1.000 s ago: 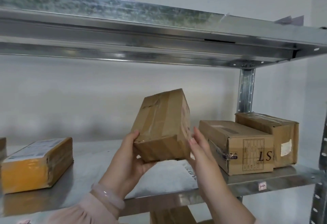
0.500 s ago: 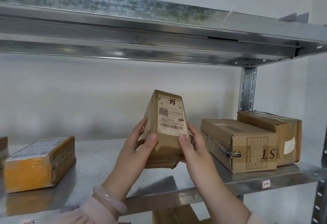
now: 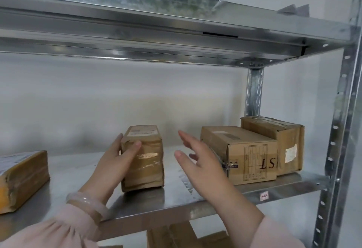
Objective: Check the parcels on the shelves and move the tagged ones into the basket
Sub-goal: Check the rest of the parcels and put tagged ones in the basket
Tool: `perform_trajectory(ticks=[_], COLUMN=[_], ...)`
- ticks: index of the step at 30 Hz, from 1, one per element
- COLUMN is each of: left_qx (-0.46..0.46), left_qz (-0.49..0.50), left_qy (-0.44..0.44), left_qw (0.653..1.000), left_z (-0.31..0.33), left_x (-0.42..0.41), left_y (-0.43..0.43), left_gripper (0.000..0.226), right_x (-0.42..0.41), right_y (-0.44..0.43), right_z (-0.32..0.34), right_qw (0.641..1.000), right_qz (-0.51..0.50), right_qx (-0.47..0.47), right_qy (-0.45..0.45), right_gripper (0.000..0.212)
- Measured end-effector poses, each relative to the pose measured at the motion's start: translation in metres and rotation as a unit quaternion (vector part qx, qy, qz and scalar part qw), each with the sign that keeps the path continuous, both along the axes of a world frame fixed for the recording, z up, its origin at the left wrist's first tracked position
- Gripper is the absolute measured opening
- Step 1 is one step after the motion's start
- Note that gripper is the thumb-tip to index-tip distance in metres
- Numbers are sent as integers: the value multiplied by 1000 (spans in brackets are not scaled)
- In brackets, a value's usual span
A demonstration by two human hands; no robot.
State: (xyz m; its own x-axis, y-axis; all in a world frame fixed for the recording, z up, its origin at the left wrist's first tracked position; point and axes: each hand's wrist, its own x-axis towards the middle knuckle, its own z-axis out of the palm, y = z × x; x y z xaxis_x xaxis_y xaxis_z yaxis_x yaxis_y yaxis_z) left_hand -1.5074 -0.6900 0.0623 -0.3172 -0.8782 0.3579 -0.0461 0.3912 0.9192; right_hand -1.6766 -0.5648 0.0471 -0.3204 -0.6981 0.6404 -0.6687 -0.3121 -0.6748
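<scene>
A small brown taped parcel (image 3: 144,157) stands on the metal shelf (image 3: 172,194) with its label face up. My left hand (image 3: 115,161) grips its left side, thumb across the front. My right hand (image 3: 197,161) hovers open to the right of it, fingers spread, touching nothing. Right of that hand lie a brown box printed "LS" (image 3: 241,153) and another brown box (image 3: 278,142) behind it. A yellow taped parcel (image 3: 21,181) with a white label lies at the far left. No basket is in view.
The upper shelf (image 3: 156,24) hangs low over the parcels. A steel upright (image 3: 340,130) frames the right side, and a rear post (image 3: 254,91) stands behind the boxes. More cardboard boxes (image 3: 182,236) sit on the level below.
The small parcel, held up and turned in both hands before, now stands on the shelf. My right hand has let go and moved away to the right.
</scene>
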Motion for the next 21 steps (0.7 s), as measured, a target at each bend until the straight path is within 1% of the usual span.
perform_trajectory(ticks=[1, 3, 5, 6, 7, 9, 11, 13, 15, 17, 19, 21], left_qx=[-33, -149, -278, -321, -348, -350, -303, -251, -211, -204, -237, -252], left_qz=[39, 122, 184, 188, 167, 70, -33, -78, -92, -90, -50, -16], left_qy=[-8, -9, -6, 1, 7, 9, -3, -33, -68, -95, -110, -97], left_qw=[999, 981, 943, 928, 922, 934, 952, 964, 971, 970, 964, 963], left_z=[3, 10, 17, 20, 21, 19, 13, 6, 0, -6, -12, -17], left_x=[-3, -12, -27, -37, -51, -85, -124, -161, -188, -203, -209, -208], left_y=[1, 9, 27, 38, 49, 70, 88, 96, 97, 96, 96, 98], left_gripper=[65, 77, 79, 77, 75, 70, 64, 63, 70, 73, 63, 55], right_x=[-10, -38, -72, -89, -106, -135, -153, -161, -165, -168, -171, -174], right_y=[10, 31, 50, 58, 66, 77, 83, 87, 91, 96, 100, 104], right_z=[5, 15, 22, 25, 26, 23, 16, 9, 4, -1, -5, -9], right_qw=[999, 990, 975, 968, 963, 959, 957, 960, 967, 972, 974, 979], right_qz=[-25, -82, -143, -173, -199, -238, -260, -251, -224, -202, -190, -163], right_qx=[-28, -94, -154, -170, -173, -147, -107, -85, -81, -77, -73, -81], right_qy=[31, 68, 69, 63, 56, 52, 71, 87, 90, 93, 101, 89], right_gripper=[49, 46, 43, 42, 41, 38, 38, 43, 47, 48, 48, 45])
